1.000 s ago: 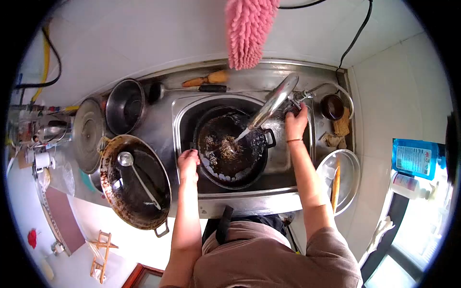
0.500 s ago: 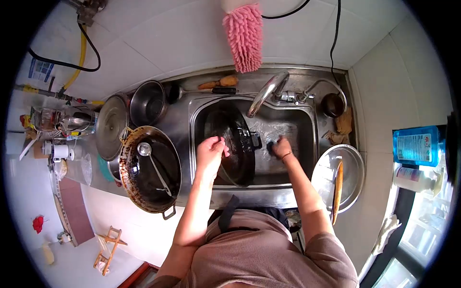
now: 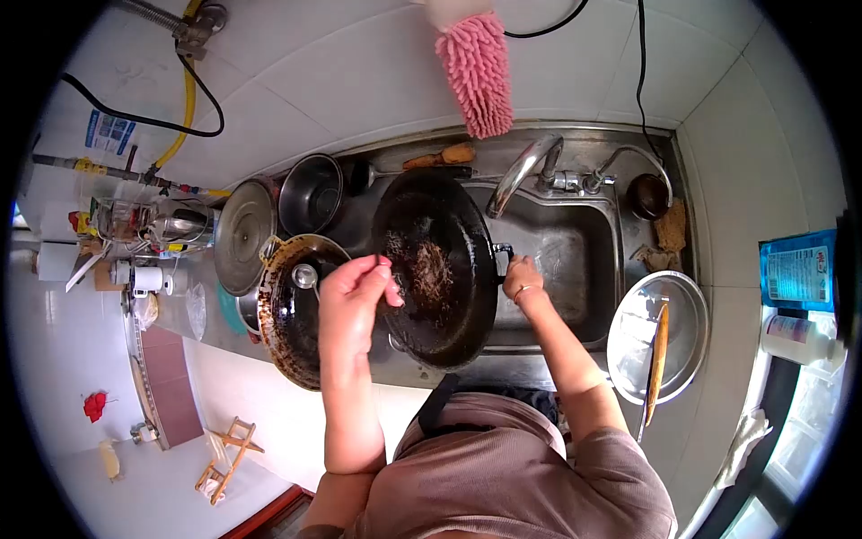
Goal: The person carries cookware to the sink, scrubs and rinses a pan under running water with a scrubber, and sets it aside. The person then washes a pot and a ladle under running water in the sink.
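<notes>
A dark wok with a worn, brownish patch inside is tilted over the left part of the sink. My left hand is closed at its left edge; the handle on that side is hidden behind my fingers. My right hand is closed at the black handle on the wok's right side. Whether anything else is in the right hand, I cannot make out. The curved metal faucet stands behind the sink, just right of the wok.
On the left counter stand a stained pan with a ladle, a dark pot and a round lid. A metal basin with a wooden-handled tool is at right. A pink duster hangs above.
The wok has risen out of the sink and shifted left, its inside now turned more toward me. My right hand has moved from the sink's basin to the wok's handle.
</notes>
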`<state>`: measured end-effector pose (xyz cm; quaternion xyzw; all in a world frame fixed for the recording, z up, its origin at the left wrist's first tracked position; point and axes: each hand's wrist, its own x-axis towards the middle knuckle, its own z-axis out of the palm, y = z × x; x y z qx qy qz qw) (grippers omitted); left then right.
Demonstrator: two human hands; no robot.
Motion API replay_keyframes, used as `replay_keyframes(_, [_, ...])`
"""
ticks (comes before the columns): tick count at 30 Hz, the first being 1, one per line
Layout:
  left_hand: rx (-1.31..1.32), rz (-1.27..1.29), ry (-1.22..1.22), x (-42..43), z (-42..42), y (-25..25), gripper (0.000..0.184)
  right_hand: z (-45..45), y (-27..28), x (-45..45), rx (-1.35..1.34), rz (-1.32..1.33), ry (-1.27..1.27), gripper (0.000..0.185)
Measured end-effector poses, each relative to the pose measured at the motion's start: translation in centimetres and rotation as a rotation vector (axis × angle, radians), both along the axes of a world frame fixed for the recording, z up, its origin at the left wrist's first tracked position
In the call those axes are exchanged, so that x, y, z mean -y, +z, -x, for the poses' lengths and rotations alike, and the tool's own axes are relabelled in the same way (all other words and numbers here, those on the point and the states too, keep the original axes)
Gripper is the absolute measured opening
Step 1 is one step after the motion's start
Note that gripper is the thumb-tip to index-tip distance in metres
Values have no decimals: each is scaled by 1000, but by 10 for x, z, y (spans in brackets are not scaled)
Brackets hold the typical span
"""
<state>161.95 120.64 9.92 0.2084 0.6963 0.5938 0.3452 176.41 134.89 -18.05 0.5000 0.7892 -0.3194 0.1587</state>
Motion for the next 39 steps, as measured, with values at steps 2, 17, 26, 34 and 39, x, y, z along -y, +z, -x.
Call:
replay_keyframes(2, [-21, 17, 35, 4, 3, 7, 11, 4, 22, -16, -7, -93, 14, 28])
replay_keyframes(17, [-26, 12, 92, -1, -6, 15, 11, 40, 16, -31, -351, -317, -44, 49])
replay_keyframes(26, [-390, 285, -231, -30, -57, -8, 9, 13, -103, 32, -709, 503, -205, 34])
replay_keyframes(34, [-538, 408, -377, -30, -91, 2, 17, -67, -72, 45, -574, 629, -280, 32])
replay_keyframes(39, [-567, 354, -370, -27, -92, -1, 18, -86, -67, 47, -524, 629, -283, 31])
